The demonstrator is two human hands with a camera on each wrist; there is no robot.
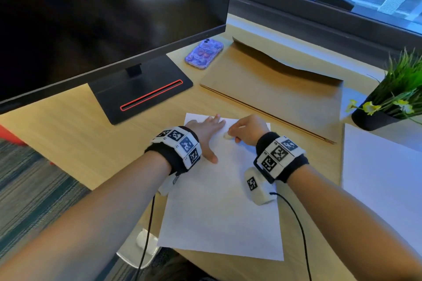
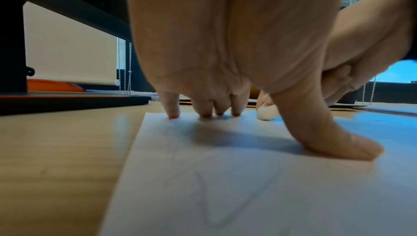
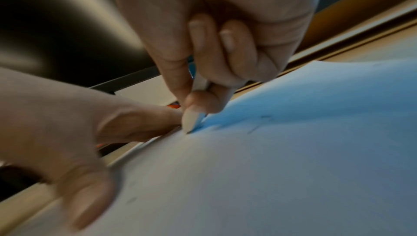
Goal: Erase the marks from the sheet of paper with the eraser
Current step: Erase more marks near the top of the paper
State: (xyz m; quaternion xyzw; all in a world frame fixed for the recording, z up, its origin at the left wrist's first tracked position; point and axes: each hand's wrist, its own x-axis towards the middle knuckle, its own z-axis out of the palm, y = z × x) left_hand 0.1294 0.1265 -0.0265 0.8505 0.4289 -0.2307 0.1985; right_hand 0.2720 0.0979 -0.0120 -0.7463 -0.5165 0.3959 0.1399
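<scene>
My right hand point(image 1: 245, 129) pinches the eraser point(image 1: 227, 136) between thumb and fingertips, its long axis steeply tilted, lower tip on the paper point(image 1: 219, 207) near the sheet's 12 o'clock edge. My left hand point(image 1: 206, 134), at the eraser's 9 o'clock, presses the paper flat with spread, straight fingers point(image 2: 172, 109). Faint pencil marks point(image 2: 216, 202) remain nearer me.

Two hands on the desk: left hand point(image 1: 206, 131), right hand point(image 1: 246, 129). One eraser point(image 1: 227, 136). Two white sheets, one near-centre point(image 1: 219, 207), one right point(image 1: 379, 180). One monitor point(image 1: 109, 13), one phone point(image 1: 204, 53), one cardboard folder point(image 1: 274, 89), one potted plant point(image 1: 392, 98).
</scene>
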